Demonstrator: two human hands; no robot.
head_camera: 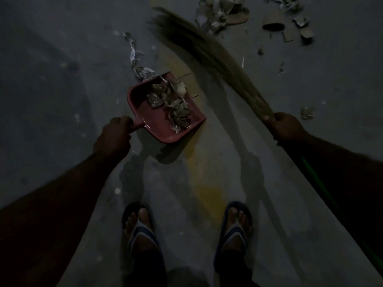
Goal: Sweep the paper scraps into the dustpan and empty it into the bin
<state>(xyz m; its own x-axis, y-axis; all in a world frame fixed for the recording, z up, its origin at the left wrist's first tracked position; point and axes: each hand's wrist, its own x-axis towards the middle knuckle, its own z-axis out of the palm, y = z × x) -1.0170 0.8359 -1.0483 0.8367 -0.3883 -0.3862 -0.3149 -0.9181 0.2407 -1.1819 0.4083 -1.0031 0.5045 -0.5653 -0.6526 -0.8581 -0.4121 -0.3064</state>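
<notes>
Left hand [113, 137] grips one scrap-filled dustpan [163, 112]; right hand [287, 126] grips one broom [211, 56].

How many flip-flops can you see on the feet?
2. One flip-flop is on the left foot at the bottom of the picture, below the dustpan. The other flip-flop is on the right foot beside it. Neither is hidden.

One dustpan [163, 112] holds a heap of scraps [170, 104], too jumbled to count. One broom [209, 59] lies beyond the dustpan. Two hands: left [113, 137], right [287, 126]. Two feet in two sandals, left [138, 226] and right [235, 226], near the dustpan. Beyond it: one paper strip [134, 56], two scrap piles [219, 14] [290, 19].
</notes>
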